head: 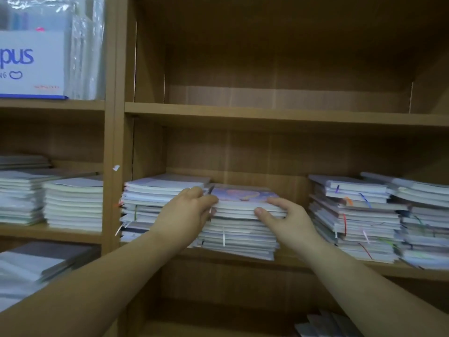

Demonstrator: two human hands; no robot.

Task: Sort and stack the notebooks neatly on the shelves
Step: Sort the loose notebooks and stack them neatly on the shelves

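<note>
Both hands work the middle stack on the shelf. The left hand curls round the left edge of the top notebooks, and the right hand pinches their front right corner. They look thin, floppy and slick, so grip both sides and keep them level. There seem to be four stacks in this bay, though blur smears the far right.
</note>
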